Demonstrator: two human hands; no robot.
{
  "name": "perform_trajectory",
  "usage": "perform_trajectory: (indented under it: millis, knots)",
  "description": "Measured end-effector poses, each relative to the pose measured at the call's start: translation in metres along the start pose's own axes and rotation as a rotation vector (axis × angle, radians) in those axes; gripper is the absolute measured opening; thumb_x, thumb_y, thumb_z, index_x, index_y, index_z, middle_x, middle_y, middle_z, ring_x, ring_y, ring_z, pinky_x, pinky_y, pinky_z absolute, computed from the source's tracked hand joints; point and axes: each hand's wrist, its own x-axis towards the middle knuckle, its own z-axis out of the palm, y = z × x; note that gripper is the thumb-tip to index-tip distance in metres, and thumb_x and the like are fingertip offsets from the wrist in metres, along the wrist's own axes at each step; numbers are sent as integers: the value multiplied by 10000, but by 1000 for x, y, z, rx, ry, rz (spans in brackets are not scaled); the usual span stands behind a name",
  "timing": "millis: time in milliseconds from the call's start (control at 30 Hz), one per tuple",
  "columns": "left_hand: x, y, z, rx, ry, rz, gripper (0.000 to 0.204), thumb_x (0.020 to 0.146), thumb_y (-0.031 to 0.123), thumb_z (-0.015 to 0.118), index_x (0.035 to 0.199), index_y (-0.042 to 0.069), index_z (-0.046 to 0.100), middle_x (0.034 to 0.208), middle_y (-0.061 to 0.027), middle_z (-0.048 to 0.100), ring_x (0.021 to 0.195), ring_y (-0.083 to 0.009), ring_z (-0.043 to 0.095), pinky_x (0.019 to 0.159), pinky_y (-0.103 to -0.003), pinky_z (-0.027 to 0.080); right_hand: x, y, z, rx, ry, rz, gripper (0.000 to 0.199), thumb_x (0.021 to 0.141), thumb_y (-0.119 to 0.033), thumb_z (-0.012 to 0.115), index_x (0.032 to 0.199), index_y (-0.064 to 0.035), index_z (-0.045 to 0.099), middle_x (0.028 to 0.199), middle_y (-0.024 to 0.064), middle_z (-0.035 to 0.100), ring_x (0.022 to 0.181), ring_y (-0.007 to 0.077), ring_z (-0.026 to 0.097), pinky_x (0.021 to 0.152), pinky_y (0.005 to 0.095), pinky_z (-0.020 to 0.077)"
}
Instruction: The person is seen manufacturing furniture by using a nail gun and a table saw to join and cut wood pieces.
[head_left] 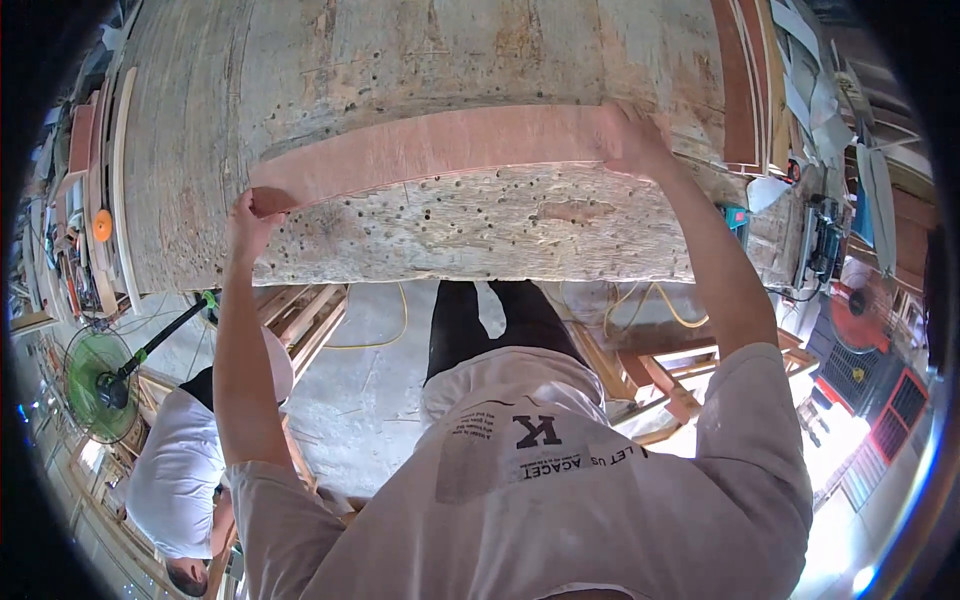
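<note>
A long, thin reddish wooden strip [430,145] lies crosswise over the worn wooden worktop [480,50], close to its near edge. In this view it looks bowed, with its middle farther from me than its left end. My left hand [252,218] is closed round the strip's left end, the fingers partly hidden. At the other end my right hand [632,140] grips it, fingers over the top and thumb toward the near edge. Many small dark holes pit the worktop under and in front of the strip.
Reddish boards [740,85] lie along the worktop's right side, near a dark power tool [820,240]. Wood strips [125,190] line the left side. Another person [180,470] is bent over at lower left beside a green fan [105,385]. Wooden frames [665,385] stand below.
</note>
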Motion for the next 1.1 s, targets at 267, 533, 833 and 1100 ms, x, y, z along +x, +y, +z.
perform_trajectory:
  millis: [267, 533, 833, 1100]
  knots:
    - [-10, 0, 19, 58, 200, 16, 711, 633, 164, 837, 1241, -11, 514, 1094, -178, 614, 968, -284, 625, 836, -367, 508, -2, 8, 4, -26, 6, -1, 927, 595, -246, 826, 1357, -63, 330, 1376, 156, 349, 1283, 343, 363, 1061, 442, 337]
    - [-11, -8, 27, 207, 236, 33, 725, 645, 204, 822, 1258, -20, 508, 1124, -196, 613, 1010, -311, 617, 859, -392, 504, -6, -3, -8, -81, 9, 14, 926, 594, -252, 830, 1356, -81, 332, 1363, 147, 358, 1276, 340, 372, 1063, 432, 337]
    - [-6, 43, 4, 21, -4, -164, 785, 656, 183, 806, 1332, 64, 425, 999, -140, 674, 924, -279, 659, 808, -382, 521, -8, 10, -5, -5, -27, 20, 930, 584, -231, 826, 1356, -71, 332, 1361, 155, 367, 1269, 349, 384, 1060, 430, 340]
    - [-14, 21, 0, -30, 39, -69, 871, 677, 169, 790, 1404, 99, 315, 990, -125, 685, 914, -272, 667, 800, -388, 528, 0, -4, -7, 27, -6, 25, 969, 541, -198, 853, 1360, -89, 346, 1417, 140, 330, 1313, 332, 347, 1071, 401, 347]
